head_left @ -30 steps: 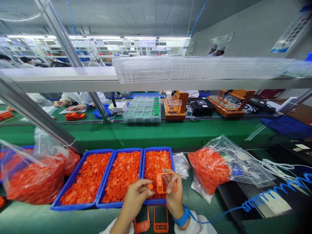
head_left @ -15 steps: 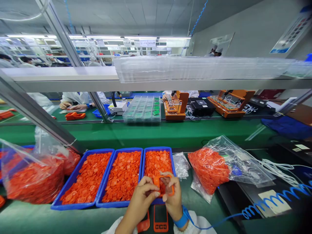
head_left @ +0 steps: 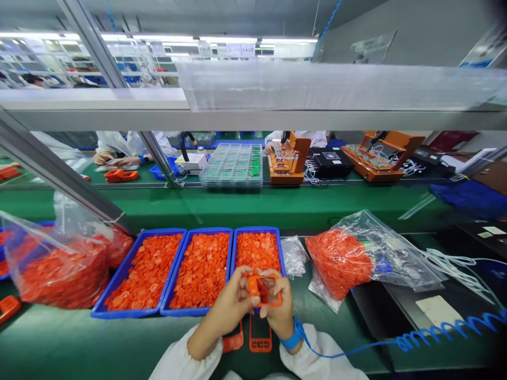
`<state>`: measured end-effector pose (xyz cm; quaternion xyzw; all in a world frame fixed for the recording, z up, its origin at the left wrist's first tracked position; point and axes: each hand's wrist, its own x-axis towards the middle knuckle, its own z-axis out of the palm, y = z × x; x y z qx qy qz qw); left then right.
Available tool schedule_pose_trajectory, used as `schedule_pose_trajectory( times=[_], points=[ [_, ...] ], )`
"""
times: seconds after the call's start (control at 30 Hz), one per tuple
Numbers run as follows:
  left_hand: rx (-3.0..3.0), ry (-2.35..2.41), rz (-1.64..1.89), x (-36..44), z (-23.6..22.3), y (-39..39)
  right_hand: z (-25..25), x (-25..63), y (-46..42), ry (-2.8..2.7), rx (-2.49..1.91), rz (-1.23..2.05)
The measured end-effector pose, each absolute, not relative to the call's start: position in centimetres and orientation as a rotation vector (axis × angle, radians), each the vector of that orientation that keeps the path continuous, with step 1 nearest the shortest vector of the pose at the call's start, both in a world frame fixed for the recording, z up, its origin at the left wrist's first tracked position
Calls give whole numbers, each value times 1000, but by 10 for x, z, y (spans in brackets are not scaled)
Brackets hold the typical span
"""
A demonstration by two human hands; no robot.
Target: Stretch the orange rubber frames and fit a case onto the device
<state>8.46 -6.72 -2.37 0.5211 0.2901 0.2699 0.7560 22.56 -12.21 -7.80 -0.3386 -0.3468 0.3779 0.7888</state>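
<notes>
My left hand (head_left: pixel 233 300) grips the left side of an orange plastic frame (head_left: pixel 253 286), thumb and fingers closed on it. On the frame's right side my right hand (head_left: pixel 282 312) has its fingers wrapped round the edge. The frame is raised and tilted in front of the right blue bin (head_left: pixel 257 229), which is filled with small orange parts. Below my hands, two more orange frames lie on the green mat: one with cut-outs at its lower end (head_left: pixel 260 345), and another (head_left: pixel 234 342) partly covered by my left forearm. A blue wrist strap (head_left: pixel 292 338) circles my right wrist.
A middle bin (head_left: pixel 186 311) and a left bin (head_left: pixel 119 315) hold more orange parts. Full plastic bags stand at left (head_left: pixel 65 279) and right (head_left: pixel 336 258). A coiled blue cord (head_left: pixel 439 330) crosses the right side. Overhead runs a shelf (head_left: pixel 245 120); co-workers sit beyond.
The view has tipped down, so the bench sits higher in the picture. Both hands still hold the orange frame, and its angle has shifted slightly.
</notes>
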Motion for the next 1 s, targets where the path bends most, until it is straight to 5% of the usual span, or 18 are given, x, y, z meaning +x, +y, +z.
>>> schedule_pose_trajectory(
  times=[0.67,0.9,1.0],
  points=[
    [1401,701,605,64,-27,-87,-45,239,-132,-642,-659,1030],
    [1844,763,891,50,-17,-100,-39,245,-150,-698,-640,1064],
    [2133,636,703,43,-11,-94,-33,244,-151,-767,-647,1179]
  ],
)
